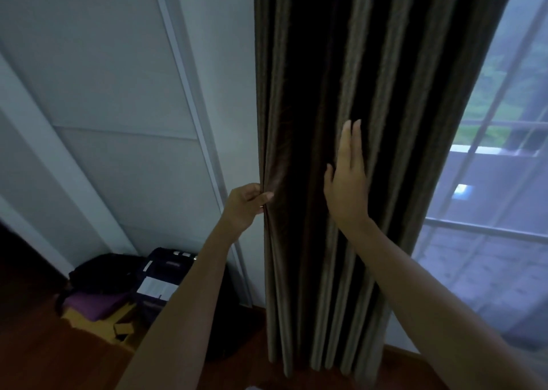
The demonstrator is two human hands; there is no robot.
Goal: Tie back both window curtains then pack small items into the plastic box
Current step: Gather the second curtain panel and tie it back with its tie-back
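Head view, looking down along a dark brown curtain (341,63) gathered into a thick column of pleats against the pale wall (103,78), with the window (504,152) glowing behind sheer fabric to its right. Writing first: a white paper label (155,287) sits on the dark suitcase (166,274) down by the floor, but whatever is printed on it is too blurred to read. No brand shows anywhere.

Now the hands. Left hand (244,204) is at the curtain's left edge, thumb and fingers pinched closed on a fold of the cloth. Right hand (348,179) is spread flat, fingers straight and together, palm laid against the front pleats, gripping nothing. The two hands are apart, with several folds of curtain between them.

Down in the corner, beside the suitcase, a black bag (100,271) rests on something purple (95,303) over a yellow box (115,324), all on the dark wooden floor (59,360).
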